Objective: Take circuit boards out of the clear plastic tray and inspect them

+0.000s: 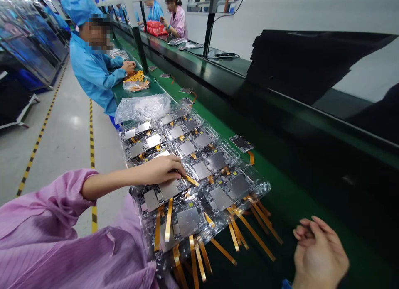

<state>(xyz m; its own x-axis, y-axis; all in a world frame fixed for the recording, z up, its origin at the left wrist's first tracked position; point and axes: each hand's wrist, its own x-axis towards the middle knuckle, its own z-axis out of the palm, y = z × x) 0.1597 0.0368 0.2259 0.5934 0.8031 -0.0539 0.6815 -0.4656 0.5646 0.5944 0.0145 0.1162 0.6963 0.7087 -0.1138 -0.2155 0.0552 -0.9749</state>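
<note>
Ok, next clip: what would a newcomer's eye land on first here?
Most striking is the clear plastic tray of circuit boards at centre on the green conveyor belt, orange flex cables fanning over its near edge. The left hand, in a pink sleeve, rests fingertips on one board; the right hand hovers loosely curled at bottom right. A person in blue works upper left.

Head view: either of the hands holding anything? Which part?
Left hand lies on a circuit board in the clear tray, fingertips at its orange ribbon cable; a closed grip cannot be told. Right hand holds nothing, over the green belt.
</note>
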